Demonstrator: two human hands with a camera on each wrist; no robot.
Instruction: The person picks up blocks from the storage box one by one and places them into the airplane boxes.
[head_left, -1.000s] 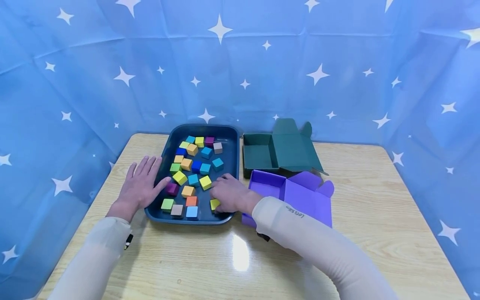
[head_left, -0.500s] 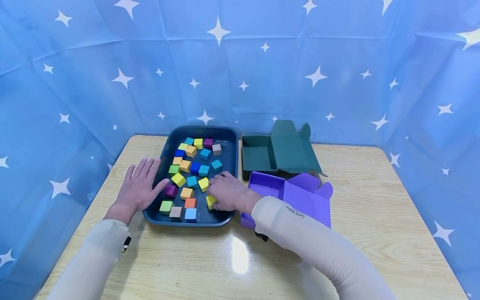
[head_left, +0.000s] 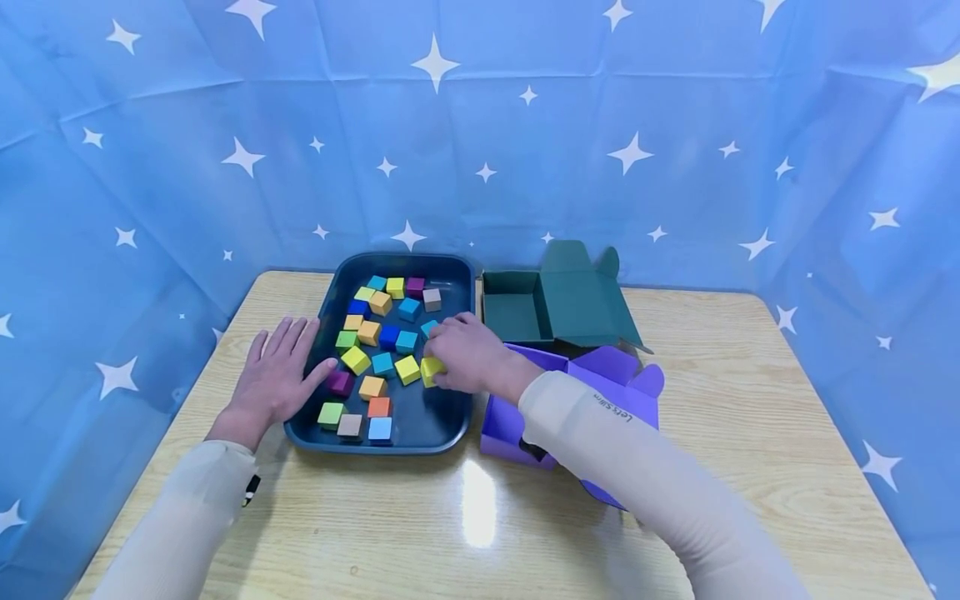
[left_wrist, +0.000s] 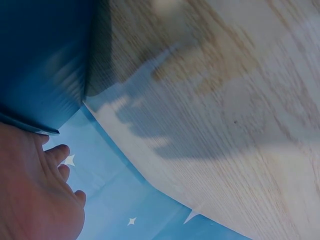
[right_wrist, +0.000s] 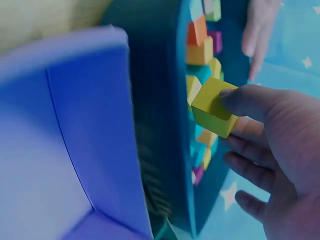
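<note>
your right hand (head_left: 467, 354) pinches a yellow cube (head_left: 432, 372) between thumb and fingers, with the thumb pressed on one face, as the right wrist view shows. the cube is over the right part of the dark blue tray (head_left: 420, 435); whether it touches the tray floor, you cannot tell from here. just left of that hand is a second yellow cube (head_left: 407, 370), and just beyond its fingers a teal cube (head_left: 429, 328), partly covered. nearer to you and to its left stand an orange-red cube (head_left: 379, 407) and a light blue cube (head_left: 380, 429).

your left hand (head_left: 276, 375) is spread wide, holding nothing, at the tray's left rim, its thumb reaching over the rim near a purple cube (head_left: 341, 383).

to the right of your right hand, partly under your sleeve (head_left: 637, 454), is the purple box (head_left: 504, 425), lid folded back; beyond it is the green box (head_left: 517, 318), also open. both boxes and the tray rest on the wooden table (head_left: 360, 517).
</note>
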